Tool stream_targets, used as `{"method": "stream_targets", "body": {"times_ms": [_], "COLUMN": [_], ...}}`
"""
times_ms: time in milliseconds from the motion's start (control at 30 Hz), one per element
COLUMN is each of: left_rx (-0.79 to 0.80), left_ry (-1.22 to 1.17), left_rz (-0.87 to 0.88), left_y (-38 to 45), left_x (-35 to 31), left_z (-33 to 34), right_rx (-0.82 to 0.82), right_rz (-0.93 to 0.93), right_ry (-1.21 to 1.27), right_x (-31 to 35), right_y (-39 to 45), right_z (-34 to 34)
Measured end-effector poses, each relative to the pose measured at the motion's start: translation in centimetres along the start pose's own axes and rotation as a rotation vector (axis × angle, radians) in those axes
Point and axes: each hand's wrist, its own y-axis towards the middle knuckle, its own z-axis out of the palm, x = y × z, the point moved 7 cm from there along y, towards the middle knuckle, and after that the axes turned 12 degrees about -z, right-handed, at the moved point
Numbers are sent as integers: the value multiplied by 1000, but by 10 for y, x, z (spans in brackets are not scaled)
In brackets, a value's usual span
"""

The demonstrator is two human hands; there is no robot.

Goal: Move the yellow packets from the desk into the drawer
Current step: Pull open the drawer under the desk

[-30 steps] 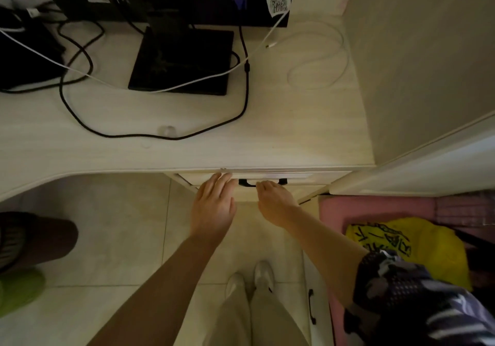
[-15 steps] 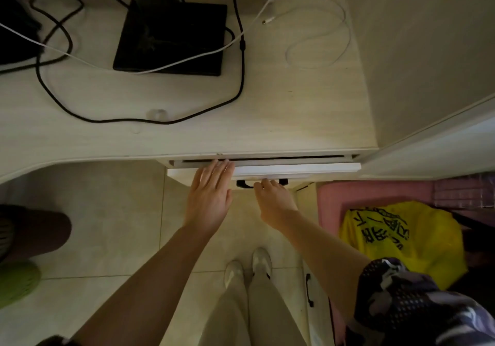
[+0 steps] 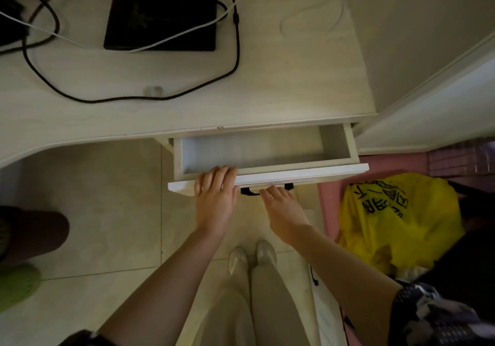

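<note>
The white drawer (image 3: 308, 172) under the pale wooden desk (image 3: 267, 91) stands pulled out, and its inside shows bare. My left hand (image 3: 214, 201) rests flat on the left part of the drawer front, fingers straight over its top edge. My right hand (image 3: 284, 209) has its fingers curled under the black drawer handle (image 3: 247, 191) and grips it. No yellow packets show on the part of the desk in view.
A black monitor base (image 3: 160, 13), a black cable (image 3: 237, 50) and a white cable (image 3: 321, 10) lie on the desk. A yellow plastic bag (image 3: 396, 225) sits on a pink surface at the right. Another person's leg and green shoe (image 3: 16, 284) are at the left.
The drawer has slid out from nearly closed to well open, and both hands have moved back with its front. The view has shifted down the desk.
</note>
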Motion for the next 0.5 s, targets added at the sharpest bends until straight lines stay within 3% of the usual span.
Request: {"method": "stream_targets", "body": {"times_ms": [500], "left_rx": [24], "left_ry": [-8], "left_rz": [-67], "left_y": [-101], "left_x": [-3], "left_z": [-8], "right_rx": [49], "right_rz": [-83], "right_ry": [38], "right_x": [26], "right_y": [-82], "right_z": [49]}}
